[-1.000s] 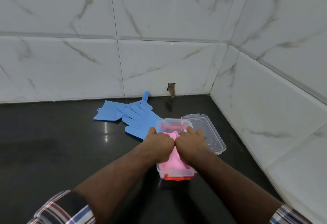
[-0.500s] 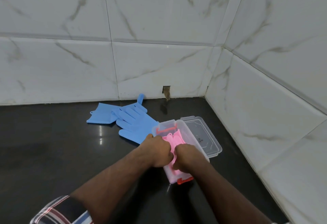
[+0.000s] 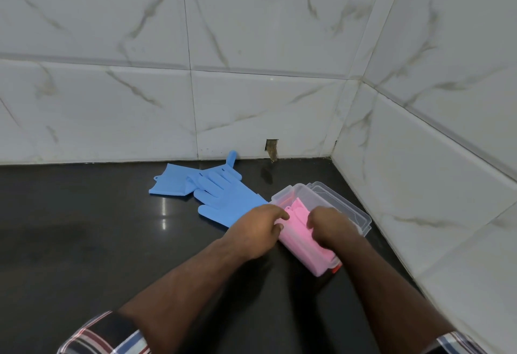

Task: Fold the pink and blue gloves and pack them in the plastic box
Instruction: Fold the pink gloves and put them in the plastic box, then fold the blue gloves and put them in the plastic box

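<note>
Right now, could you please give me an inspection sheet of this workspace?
Surface: dark glossy counter, set in a tiled corner.
Job's things: pink gloves inside the clear plastic box, which sits askew; blue gloves lie unfolded on the counter, overlapping each other.
Clutter: box lid behind the box.
Hands: left hand grips the box's left edge; right hand presses down on the pink gloves, fingers curled.
Cables: nothing seen.
Surroundings: white marbled wall tiles; a small chipped hole at the wall's base.
</note>
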The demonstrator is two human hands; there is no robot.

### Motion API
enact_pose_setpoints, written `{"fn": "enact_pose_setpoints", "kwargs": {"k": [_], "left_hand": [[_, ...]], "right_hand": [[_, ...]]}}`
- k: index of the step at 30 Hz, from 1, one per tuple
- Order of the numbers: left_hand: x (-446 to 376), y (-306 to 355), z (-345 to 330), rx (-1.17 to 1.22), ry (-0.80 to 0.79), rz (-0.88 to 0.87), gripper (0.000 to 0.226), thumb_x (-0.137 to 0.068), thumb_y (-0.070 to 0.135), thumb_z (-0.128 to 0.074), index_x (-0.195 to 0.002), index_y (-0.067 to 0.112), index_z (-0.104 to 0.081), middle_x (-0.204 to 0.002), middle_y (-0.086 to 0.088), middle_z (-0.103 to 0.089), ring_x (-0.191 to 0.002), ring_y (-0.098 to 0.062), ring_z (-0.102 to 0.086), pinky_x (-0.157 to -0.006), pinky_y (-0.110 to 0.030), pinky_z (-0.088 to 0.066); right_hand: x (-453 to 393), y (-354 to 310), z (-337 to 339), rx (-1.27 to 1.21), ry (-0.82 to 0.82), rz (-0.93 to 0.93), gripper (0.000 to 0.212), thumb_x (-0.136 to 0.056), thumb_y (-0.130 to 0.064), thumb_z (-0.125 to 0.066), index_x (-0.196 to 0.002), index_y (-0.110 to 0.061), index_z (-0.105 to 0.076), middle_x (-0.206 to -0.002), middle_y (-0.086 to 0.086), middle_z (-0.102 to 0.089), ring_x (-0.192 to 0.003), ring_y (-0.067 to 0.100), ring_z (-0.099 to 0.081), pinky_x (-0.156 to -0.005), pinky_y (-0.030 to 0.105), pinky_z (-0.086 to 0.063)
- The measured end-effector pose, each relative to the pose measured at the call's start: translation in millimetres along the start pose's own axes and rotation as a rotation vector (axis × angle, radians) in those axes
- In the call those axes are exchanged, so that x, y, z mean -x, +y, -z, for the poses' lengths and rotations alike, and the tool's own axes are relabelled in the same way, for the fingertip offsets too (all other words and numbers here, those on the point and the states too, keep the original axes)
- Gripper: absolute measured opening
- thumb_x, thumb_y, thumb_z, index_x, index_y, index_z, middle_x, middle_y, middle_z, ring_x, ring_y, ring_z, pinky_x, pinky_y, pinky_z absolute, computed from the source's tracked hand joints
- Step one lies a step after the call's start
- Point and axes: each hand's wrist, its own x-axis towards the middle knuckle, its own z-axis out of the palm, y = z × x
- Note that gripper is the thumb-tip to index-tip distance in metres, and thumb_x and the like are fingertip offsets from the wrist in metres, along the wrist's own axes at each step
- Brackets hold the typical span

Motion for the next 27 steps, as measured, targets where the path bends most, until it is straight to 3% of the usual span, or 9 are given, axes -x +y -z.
{"fn": "enact_pose_setpoints", "kwargs": {"k": [4,7,10,13,19,23,27], "left_hand": [[9,-19,14,-0.020,0.032,0.081,0.031,-0.098,0.025,-0.056,-0.129,0.026,-0.061,-0.133,0.005,-0.062,-0.118,-0.011,-0.056,-0.105,-0.031,-0.045],[21,-40,19,-0.037,0.028,0.178,0.036,-0.097,0.028,-0.056,-0.133,0.023,-0.057,-0.137,0.003,-0.059,-0.124,-0.015,-0.054,-0.106,-0.033,-0.044],[38,-63,23,-0.057,-0.001,0.279,0.037,-0.091,0.028,-0.054,-0.128,0.027,-0.060,-0.133,0.004,-0.061,-0.118,-0.015,-0.057,-0.101,-0.040,-0.049],[55,-83,28,-0.078,-0.003,0.334,0.036,-0.087,0.026,-0.053,-0.121,0.029,-0.062,-0.124,0.007,-0.063,-0.110,-0.014,-0.059,-0.096,-0.041,-0.051],[78,-116,35,-0.078,0.023,0.426,0.042,-0.093,0.031,-0.058,-0.135,0.026,-0.056,-0.137,0.004,-0.056,-0.123,-0.015,-0.053,-0.106,-0.039,-0.045],[86,-127,43,-0.117,0.056,0.402,0.046,-0.094,0.029,-0.058,-0.139,0.026,-0.051,-0.142,0.003,-0.053,-0.129,-0.016,-0.050,-0.109,-0.039,-0.043],[82,-128,53,-0.211,0.151,0.305,0.056,-0.092,0.026,-0.060,-0.145,0.028,-0.043,-0.147,0.004,-0.048,-0.131,-0.019,-0.048,-0.108,-0.042,-0.043]], "right_hand": [[0,-34,29,-0.161,0.171,0.028,0.021,-0.087,-0.014,-0.057,-0.102,-0.022,-0.069,-0.095,-0.001,-0.071,-0.082,0.015,-0.065,-0.079,0.036,-0.056],[11,-76,38,-0.301,0.228,0.139,0.026,-0.088,-0.013,-0.051,-0.106,-0.019,-0.069,-0.099,0.001,-0.071,-0.086,0.018,-0.063,-0.079,0.033,-0.052],[22,-119,18,-0.329,0.083,0.261,0.024,-0.091,-0.020,-0.050,-0.108,-0.020,-0.066,-0.103,0.002,-0.068,-0.094,0.022,-0.063,-0.080,0.034,-0.050],[16,-147,-14,-0.222,-0.155,0.335,0.027,-0.094,-0.017,-0.055,-0.119,-0.015,-0.066,-0.119,0.005,-0.065,-0.109,0.025,-0.062,-0.098,0.037,-0.048],[8,-161,-51,-0.073,-0.172,0.278,0.037,-0.093,-0.016,-0.056,-0.130,-0.015,-0.059,-0.157,0.008,-0.027,-0.138,0.028,-0.036,-0.111,0.041,-0.039],[4,-167,-50,-0.146,-0.069,0.263,0.049,-0.093,-0.012,-0.055,-0.142,-0.014,-0.048,-0.157,0.004,-0.031,-0.138,0.026,-0.037,-0.111,0.039,-0.037],[7,-165,-41,-0.291,0.133,0.358,0.043,-0.095,-0.020,-0.052,-0.138,-0.012,-0.054,-0.150,0.004,-0.047,-0.137,0.020,-0.042,-0.113,0.031,-0.029]]}}
